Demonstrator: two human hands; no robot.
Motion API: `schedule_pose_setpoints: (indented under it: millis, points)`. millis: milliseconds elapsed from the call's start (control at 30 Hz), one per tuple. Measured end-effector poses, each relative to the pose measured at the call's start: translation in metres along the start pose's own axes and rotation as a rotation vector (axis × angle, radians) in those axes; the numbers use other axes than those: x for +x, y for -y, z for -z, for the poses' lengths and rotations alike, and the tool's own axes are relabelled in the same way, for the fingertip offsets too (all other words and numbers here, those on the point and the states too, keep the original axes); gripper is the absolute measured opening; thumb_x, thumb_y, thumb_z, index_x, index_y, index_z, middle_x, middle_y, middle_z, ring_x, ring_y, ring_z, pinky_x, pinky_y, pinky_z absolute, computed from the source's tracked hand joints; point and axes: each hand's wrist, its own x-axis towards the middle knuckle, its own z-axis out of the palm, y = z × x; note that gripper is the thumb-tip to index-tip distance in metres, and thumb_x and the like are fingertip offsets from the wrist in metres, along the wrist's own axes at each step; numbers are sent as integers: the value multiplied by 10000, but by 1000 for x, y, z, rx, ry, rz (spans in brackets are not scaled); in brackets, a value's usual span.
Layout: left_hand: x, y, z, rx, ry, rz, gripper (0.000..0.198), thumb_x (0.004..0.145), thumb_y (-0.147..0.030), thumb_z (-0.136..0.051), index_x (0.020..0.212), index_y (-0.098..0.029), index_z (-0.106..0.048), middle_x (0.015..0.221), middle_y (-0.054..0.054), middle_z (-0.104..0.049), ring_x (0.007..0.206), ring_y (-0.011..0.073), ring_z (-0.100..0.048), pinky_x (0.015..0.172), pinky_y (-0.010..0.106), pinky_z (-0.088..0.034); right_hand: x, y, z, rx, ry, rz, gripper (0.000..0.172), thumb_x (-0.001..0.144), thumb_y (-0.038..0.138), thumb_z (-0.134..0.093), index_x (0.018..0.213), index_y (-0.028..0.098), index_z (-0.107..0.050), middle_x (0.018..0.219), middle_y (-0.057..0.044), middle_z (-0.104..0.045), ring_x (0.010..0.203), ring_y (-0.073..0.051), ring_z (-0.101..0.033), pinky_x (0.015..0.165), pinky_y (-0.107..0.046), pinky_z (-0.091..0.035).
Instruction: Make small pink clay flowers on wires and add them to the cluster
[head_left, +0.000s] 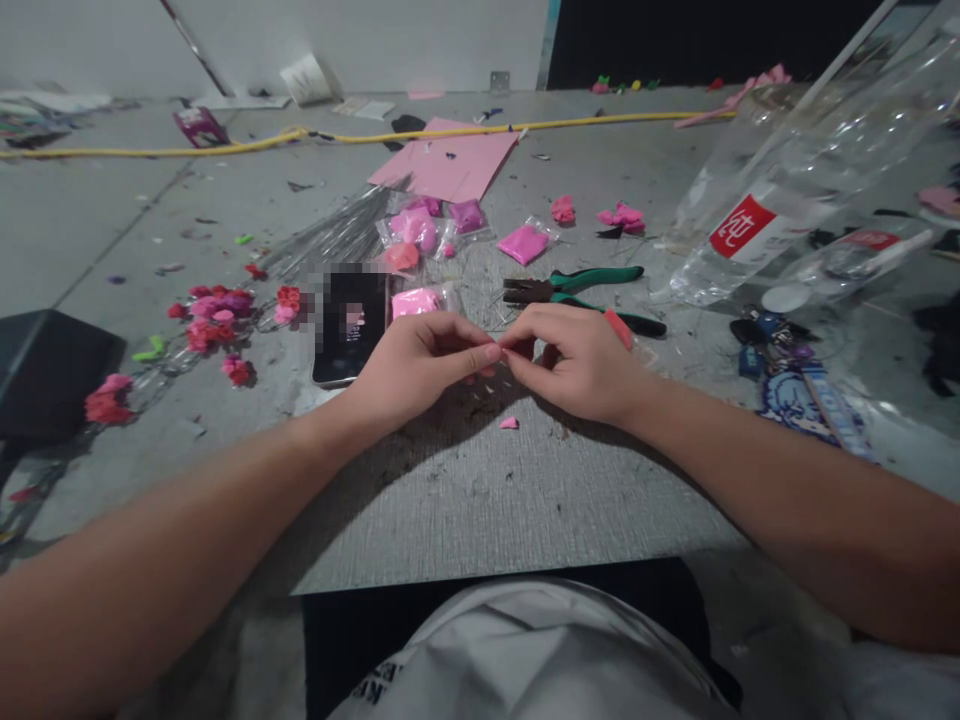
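Note:
Over the grey board, my left hand [427,362] and my right hand [581,360] meet fingertip to fingertip. Both are closed in a pinch; whatever lies between the fingertips is hidden or too small to name. Below them on the board is a small pink scrap [509,423]. Pliers with green and black handles [559,285] lie just beyond my right hand. A dark-screened phone [349,325] rests beside my left hand, next to a small bag of pink clay-like material [416,302]. More such bags, including a magenta one [525,242], are farther back.
Red and pink flower-like pieces [217,315] on wires lie left, near a black box [56,370]. A bundle of thin wires [337,230] and a pink sheet [454,160] are behind. Transparent bottles [739,240] and keys [772,335] lie right. A yellow cable [420,135] crosses the floor.

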Motion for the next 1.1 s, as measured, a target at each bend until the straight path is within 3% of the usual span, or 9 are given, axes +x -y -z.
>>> schedule_pose_setpoints:
  millis: [167, 333, 467, 600, 733, 833, 933, 1000, 1100]
  points:
    - [0, 3, -3, -59, 24, 24, 170, 842, -305, -835, 833, -159, -749, 760, 31, -756, 660, 124, -672, 628, 251, -548, 0, 1, -1, 39, 27, 8, 60, 908, 177, -636, 859, 206, -654, 814, -14, -671, 750, -158, -603, 672, -301, -453]
    - [-2, 3, -2, -63, -16, 2, 145, 867, -274, -767, 962, -168, -741, 795, 32, -740, 680, 142, -674, 648, 281, -555, 0, -4, -1, 332, -90, -343, 212, 1002, 293, -532, 801, 240, -494, 682, 25, -534, 615, -139, -487, 574, -293, -396]
    - [-1, 5, 2, 400, -21, -217, 182, 944, -301, -677, 1015, -174, -786, 876, 70, -764, 767, 181, -683, 694, 316, -531, 0, -10, -2, 270, -81, -360, 379, 1066, 480, -482, 778, 234, -495, 659, 19, -522, 618, -141, -489, 587, -303, -391]
    - [2, 10, 4, 691, 46, -426, 150, 962, -274, -654, 929, -185, -770, 855, 59, -755, 801, 190, -671, 728, 319, -498, 1, -9, -4, 124, -57, -282, 197, 1017, 356, -595, 921, 197, -663, 849, -37, -717, 745, -168, -637, 657, -309, -460]
    - [4, 13, 4, 723, 26, -430, 145, 953, -307, -690, 880, -185, -723, 794, 37, -717, 735, 170, -633, 683, 301, -464, 1, -6, -4, 124, -88, -276, 77, 928, 261, -717, 925, 186, -730, 902, -47, -776, 801, -187, -691, 702, -315, -504]
    - [4, 11, 5, 714, 7, -413, 173, 936, -336, -715, 846, -190, -692, 789, 28, -703, 717, 162, -621, 667, 294, -458, 0, -4, -3, 173, -78, -327, 197, 902, 373, -785, 853, 189, -732, 754, -21, -736, 687, -174, -659, 648, -316, -483]
    - [3, 10, 5, 652, -18, -358, 165, 933, -334, -717, 858, -191, -685, 794, 23, -699, 694, 149, -611, 654, 288, -469, -1, -3, -2, 183, -89, -363, 370, 957, 527, -710, 810, 187, -709, 645, -7, -664, 586, -150, -586, 583, -312, -432]
    - [2, 10, 4, 568, -39, -309, 133, 936, -315, -715, 911, -184, -701, 813, 24, -712, 693, 142, -618, 659, 285, -486, -1, -3, -2, 174, -94, -347, 370, 1021, 506, -625, 865, 183, -715, 700, -22, -686, 616, -148, -597, 597, -309, -441]
    - [2, 13, 3, 386, -74, -228, 155, 922, -303, -742, 993, -167, -723, 896, 44, -752, 760, 144, -665, 696, 277, -517, 0, -2, -2, 128, -90, -258, 189, 1027, 340, -638, 991, 190, -749, 904, -53, -750, 797, -176, -676, 670, -303, -497]
